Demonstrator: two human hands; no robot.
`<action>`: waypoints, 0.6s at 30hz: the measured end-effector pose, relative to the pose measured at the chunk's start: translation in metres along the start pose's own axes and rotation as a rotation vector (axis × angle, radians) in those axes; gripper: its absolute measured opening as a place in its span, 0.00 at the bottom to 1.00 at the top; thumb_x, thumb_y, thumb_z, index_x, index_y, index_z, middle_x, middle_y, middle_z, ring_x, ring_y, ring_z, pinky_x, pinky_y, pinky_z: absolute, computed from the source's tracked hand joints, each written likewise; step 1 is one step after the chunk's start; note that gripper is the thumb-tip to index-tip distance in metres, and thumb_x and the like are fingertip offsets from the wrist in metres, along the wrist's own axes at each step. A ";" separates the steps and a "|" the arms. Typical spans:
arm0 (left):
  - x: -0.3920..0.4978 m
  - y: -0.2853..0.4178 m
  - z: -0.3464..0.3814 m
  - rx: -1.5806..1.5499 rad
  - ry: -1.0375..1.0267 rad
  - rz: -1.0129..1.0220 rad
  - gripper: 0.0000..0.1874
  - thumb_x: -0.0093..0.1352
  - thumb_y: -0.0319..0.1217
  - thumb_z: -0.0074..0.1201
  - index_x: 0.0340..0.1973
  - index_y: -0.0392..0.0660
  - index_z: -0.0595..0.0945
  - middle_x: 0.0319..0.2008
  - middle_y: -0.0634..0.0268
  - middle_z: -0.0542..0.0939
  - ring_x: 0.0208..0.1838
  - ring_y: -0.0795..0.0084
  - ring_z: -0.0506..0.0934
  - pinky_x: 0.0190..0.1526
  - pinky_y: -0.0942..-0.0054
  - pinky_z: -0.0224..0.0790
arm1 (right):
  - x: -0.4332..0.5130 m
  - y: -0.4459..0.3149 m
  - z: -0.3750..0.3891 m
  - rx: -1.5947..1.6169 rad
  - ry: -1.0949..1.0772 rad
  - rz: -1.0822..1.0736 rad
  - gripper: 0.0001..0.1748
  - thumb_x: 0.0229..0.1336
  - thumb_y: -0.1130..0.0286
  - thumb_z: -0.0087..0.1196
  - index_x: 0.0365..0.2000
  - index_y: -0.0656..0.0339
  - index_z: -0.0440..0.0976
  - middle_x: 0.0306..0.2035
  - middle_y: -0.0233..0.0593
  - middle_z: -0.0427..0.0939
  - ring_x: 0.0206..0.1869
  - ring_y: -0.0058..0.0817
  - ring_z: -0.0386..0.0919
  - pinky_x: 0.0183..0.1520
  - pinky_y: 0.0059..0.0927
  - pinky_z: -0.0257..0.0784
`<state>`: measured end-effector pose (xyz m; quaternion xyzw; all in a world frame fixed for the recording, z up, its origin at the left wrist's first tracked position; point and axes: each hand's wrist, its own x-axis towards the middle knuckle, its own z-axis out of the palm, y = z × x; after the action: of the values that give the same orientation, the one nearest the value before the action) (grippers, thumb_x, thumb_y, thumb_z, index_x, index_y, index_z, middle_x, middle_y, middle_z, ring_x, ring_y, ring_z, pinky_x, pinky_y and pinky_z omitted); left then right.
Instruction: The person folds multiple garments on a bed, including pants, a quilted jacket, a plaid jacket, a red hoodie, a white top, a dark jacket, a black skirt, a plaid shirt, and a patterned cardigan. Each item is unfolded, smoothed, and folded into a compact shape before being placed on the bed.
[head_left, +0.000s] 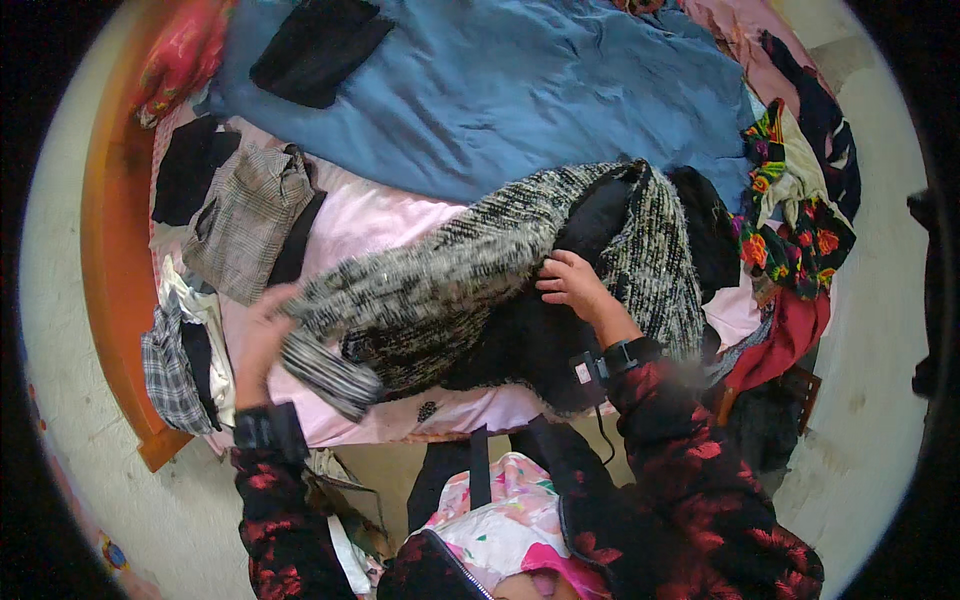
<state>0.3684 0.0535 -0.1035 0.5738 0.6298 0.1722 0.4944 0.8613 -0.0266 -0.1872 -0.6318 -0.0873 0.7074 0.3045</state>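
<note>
A black and white fuzzy knit garment (442, 277) with a black inner side lies across the near part of the bed, its sleeve stretched out to the left. My left hand (264, 330), blurred, is beside the striped cuff at the sleeve's end; whether its fingers hold the knit is unclear. My right hand (574, 283) rests on the garment near its middle, fingers spread, at the border between the fuzzy knit and the black part. Its fingertips touch the knit, but a grip cannot be made out.
A blue sheet (480, 97) covers the bed's far part, with folded black cloth (319, 52) on it. Plaid grey clothes (251, 217) and a checked garment (172, 367) lie left, near the wooden bed frame (112, 300). Floral cloth (810, 247) and red cloth (784, 337) lie right.
</note>
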 end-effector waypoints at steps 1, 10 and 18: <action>0.019 0.002 -0.023 -0.094 0.162 0.168 0.21 0.54 0.15 0.48 0.45 0.38 0.76 0.39 0.64 0.77 0.44 0.74 0.74 0.46 0.76 0.67 | 0.004 -0.005 0.001 0.016 -0.022 0.013 0.39 0.57 0.63 0.52 0.63 0.64 0.46 0.49 0.47 0.70 0.46 0.38 0.74 0.44 0.40 0.73; -0.024 -0.017 0.134 0.562 0.392 0.492 0.08 0.58 0.23 0.52 0.34 0.39 0.75 0.31 0.55 0.76 0.37 0.56 0.75 0.42 0.66 0.67 | 0.034 -0.013 0.021 0.055 0.117 0.032 0.47 0.50 0.56 0.60 0.62 0.65 0.47 0.57 0.49 0.63 0.56 0.43 0.67 0.50 0.48 0.68; -0.081 -0.054 0.154 0.954 -0.070 -0.113 0.49 0.46 0.32 0.66 0.62 0.43 0.58 0.67 0.47 0.50 0.69 0.46 0.50 0.65 0.48 0.42 | 0.073 -0.056 0.035 0.365 -0.164 -0.199 0.16 0.55 0.68 0.53 0.43 0.64 0.70 0.41 0.38 0.77 0.44 0.31 0.75 0.48 0.38 0.71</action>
<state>0.4533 -0.0879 -0.1807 0.7071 0.6515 -0.1827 0.2055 0.8449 0.0666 -0.2142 -0.4947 -0.0440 0.7271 0.4739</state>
